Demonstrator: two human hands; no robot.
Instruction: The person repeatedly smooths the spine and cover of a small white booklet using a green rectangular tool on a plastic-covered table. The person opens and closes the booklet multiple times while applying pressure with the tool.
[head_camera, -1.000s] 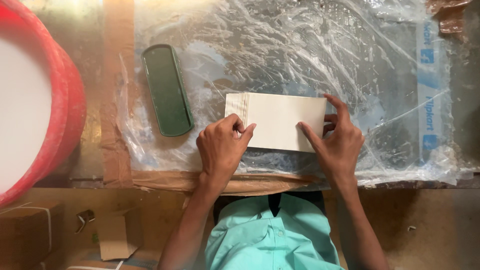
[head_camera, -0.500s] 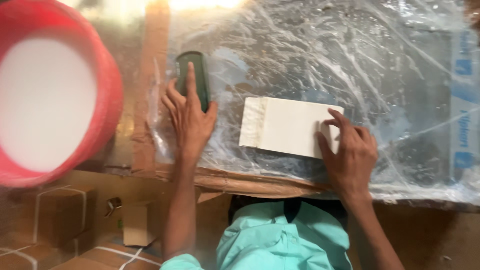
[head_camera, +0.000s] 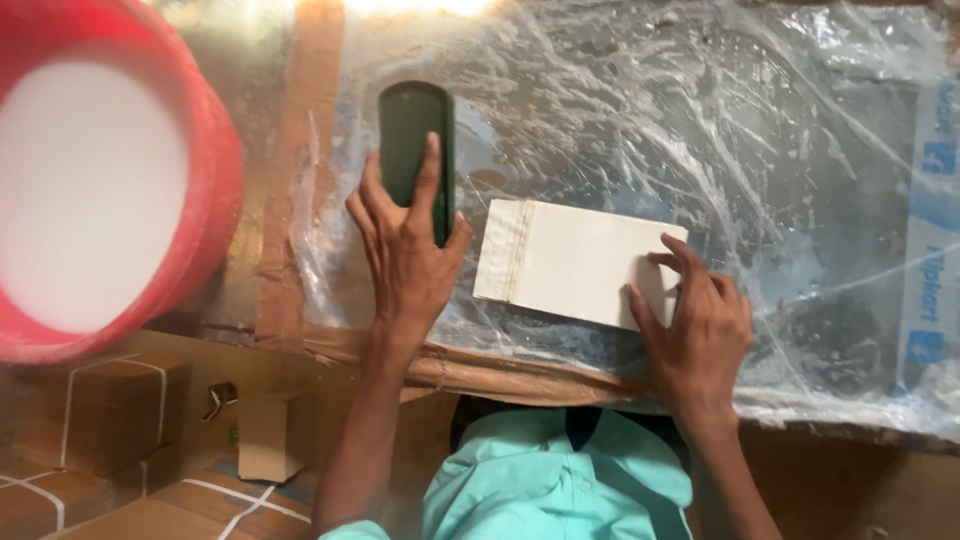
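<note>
A cream paper envelope (head_camera: 575, 262) with a folded flap at its left end lies flat on a clear plastic sheet (head_camera: 720, 130) that covers the table. My right hand (head_camera: 690, 325) presses down on the envelope's right end with spread fingers. My left hand (head_camera: 405, 255) rests on a long dark green oblong block (head_camera: 412, 130), fingers laid over its near half and curling around it. The block lies just left of the envelope.
A big red tub (head_camera: 205, 190) filled with white liquid stands at the left. Brown tape strips (head_camera: 300, 150) run along the plastic's left and near edges. Tied cardboard bundles (head_camera: 110, 410) and a small box (head_camera: 268, 435) sit on the floor below left.
My left hand left the envelope, moved left to the green block and now closes over it. The view has shifted, bringing the red tub further in. My right hand stays on the envelope.
</note>
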